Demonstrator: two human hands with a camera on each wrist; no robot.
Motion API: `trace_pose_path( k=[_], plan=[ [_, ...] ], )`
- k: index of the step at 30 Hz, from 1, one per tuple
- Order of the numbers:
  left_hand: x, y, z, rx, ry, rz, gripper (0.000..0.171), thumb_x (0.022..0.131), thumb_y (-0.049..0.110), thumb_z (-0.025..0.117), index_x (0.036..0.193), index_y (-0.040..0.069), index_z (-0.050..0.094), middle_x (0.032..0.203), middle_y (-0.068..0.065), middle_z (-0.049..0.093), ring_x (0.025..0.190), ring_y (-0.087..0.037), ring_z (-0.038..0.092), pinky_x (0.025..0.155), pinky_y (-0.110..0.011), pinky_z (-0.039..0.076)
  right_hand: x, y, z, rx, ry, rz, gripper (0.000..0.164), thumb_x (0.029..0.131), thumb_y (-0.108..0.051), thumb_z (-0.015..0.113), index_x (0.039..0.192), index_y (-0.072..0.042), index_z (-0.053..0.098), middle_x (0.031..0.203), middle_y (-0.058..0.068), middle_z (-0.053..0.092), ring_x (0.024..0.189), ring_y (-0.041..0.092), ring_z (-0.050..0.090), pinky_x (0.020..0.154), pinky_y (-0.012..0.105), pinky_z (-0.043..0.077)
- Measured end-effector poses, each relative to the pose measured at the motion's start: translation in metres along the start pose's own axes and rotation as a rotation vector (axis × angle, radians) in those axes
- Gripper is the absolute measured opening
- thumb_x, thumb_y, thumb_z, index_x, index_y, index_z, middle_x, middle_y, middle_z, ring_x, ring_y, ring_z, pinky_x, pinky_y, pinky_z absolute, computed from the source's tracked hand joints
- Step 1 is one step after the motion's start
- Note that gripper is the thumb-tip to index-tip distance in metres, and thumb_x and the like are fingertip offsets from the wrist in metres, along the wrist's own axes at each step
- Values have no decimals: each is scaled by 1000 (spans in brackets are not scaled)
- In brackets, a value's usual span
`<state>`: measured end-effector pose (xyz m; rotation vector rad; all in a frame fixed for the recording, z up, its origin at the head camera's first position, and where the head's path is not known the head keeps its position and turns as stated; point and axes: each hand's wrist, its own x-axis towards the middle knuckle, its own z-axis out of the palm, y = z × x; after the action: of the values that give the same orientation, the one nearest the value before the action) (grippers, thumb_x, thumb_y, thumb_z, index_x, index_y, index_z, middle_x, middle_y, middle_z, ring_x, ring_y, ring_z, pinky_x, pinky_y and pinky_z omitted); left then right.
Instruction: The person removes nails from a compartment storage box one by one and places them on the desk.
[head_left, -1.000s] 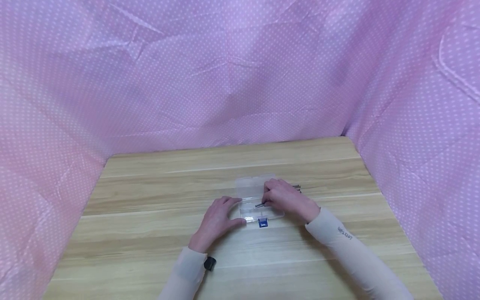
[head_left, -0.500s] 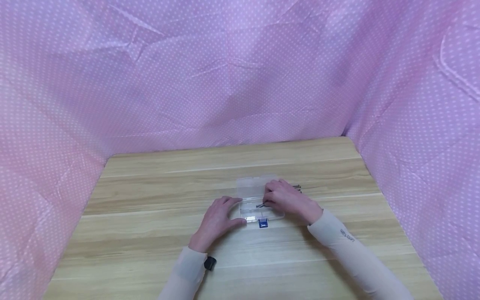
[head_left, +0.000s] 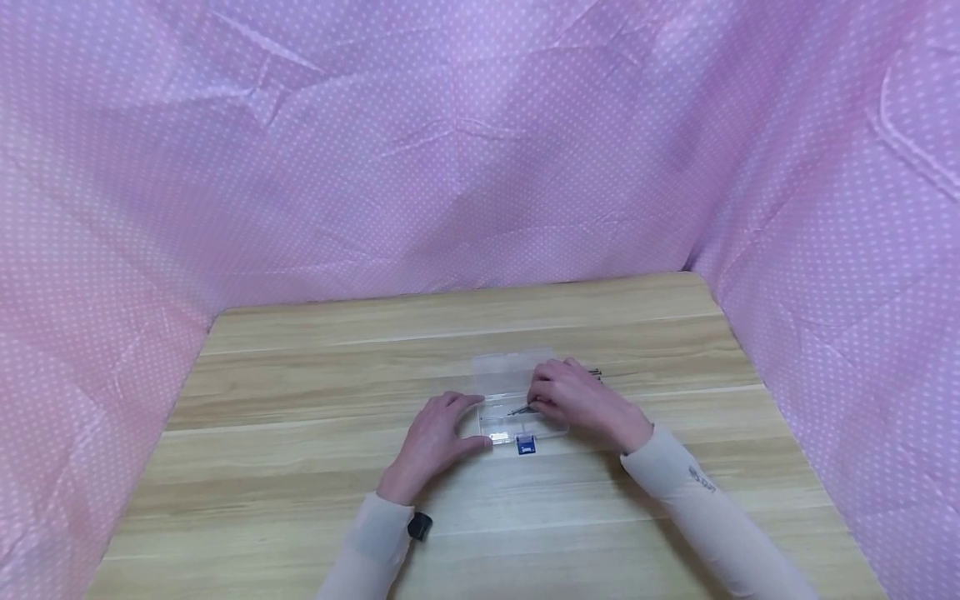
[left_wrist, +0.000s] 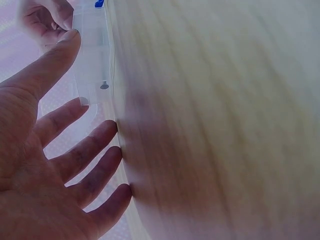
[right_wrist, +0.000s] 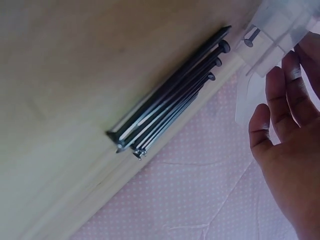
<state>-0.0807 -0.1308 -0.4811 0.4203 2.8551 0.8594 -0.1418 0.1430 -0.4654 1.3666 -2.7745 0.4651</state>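
A clear plastic compartment box (head_left: 495, 423) lies on the table, its clear lid (head_left: 498, 372) folded back on the far side and a blue tab (head_left: 527, 445) at its near edge. My left hand (head_left: 438, 433) holds the box's left end between thumb and forefinger; the other fingertips touch the tabletop in the left wrist view. Over the box's right part, my right hand (head_left: 573, 396) has curled fingers at a nail (head_left: 519, 410), which slants into a compartment. The nail's head (right_wrist: 248, 43) shows through the clear plastic. The right fingertips are partly hidden.
Several more dark nails (right_wrist: 170, 95) lie side by side on the table right of the box, mostly behind the right hand in the head view. The wood-grain table (head_left: 300, 375) is surrounded by pink dotted cloth (head_left: 450, 167). A black wristband (head_left: 420, 527) shows at the left cuff.
My right hand has shifted slightly to the right, and more of the nail shows beyond its fingertips. The left hand and box stay where they were.
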Motion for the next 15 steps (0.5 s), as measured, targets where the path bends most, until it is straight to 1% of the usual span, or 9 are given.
trace_pose_path(
  k=[8,15],
  plan=[
    [0,1,0,-7,-3,-7,68,82,45,86,140,17,64,133,-9,63,125,-34,56,105,-53,46,-6,2,-4,39,40,43,5,96,-18,74,98,-17,78,98,-7,67,95,14,60,81,34,45],
    [0,0,2,8,6,3,69,82,45,87,140,17,64,135,-10,63,127,-35,56,106,-54,46,-12,4,-10,57,104,61,5,92,-14,78,97,-14,78,98,-5,69,98,17,64,87,41,51]
  ],
)
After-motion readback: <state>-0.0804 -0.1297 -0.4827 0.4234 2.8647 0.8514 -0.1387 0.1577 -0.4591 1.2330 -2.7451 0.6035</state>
